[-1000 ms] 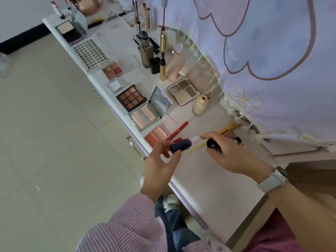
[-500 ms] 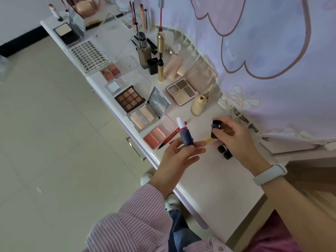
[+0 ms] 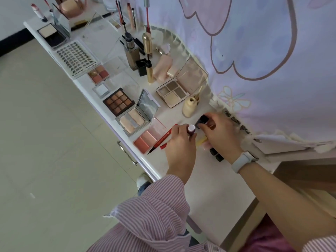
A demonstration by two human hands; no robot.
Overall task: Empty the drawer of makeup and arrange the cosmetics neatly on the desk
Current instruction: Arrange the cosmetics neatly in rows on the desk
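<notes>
My left hand (image 3: 181, 142) grips a small dark red bottle (image 3: 191, 130) with a white top, held upright over the white desk (image 3: 209, 182). My right hand (image 3: 221, 133) pinches its black cap (image 3: 202, 120) just right of the bottle. A red liner pen (image 3: 163, 139) lies beside my left hand, next to an open blush palette (image 3: 147, 139). Two small dark tubes (image 3: 217, 154) and a yellow stick (image 3: 201, 141) lie partly hidden under my right hand.
Open palettes (image 3: 119, 101) (image 3: 172, 92), a cream bottle (image 3: 190, 106), a foundation bottle (image 3: 131, 55), gold tubes (image 3: 147, 44), a lash tray (image 3: 76, 59) and a compact (image 3: 51, 35) fill the desk's left half. A drawer handle (image 3: 127, 153) shows on the desk front. A cartoon curtain (image 3: 254, 51) hangs behind.
My left hand turned the bottle upright and carried it further onto the desk, by the blush palette. My right hand drew the black cap off and now holds it beside the bottle.
</notes>
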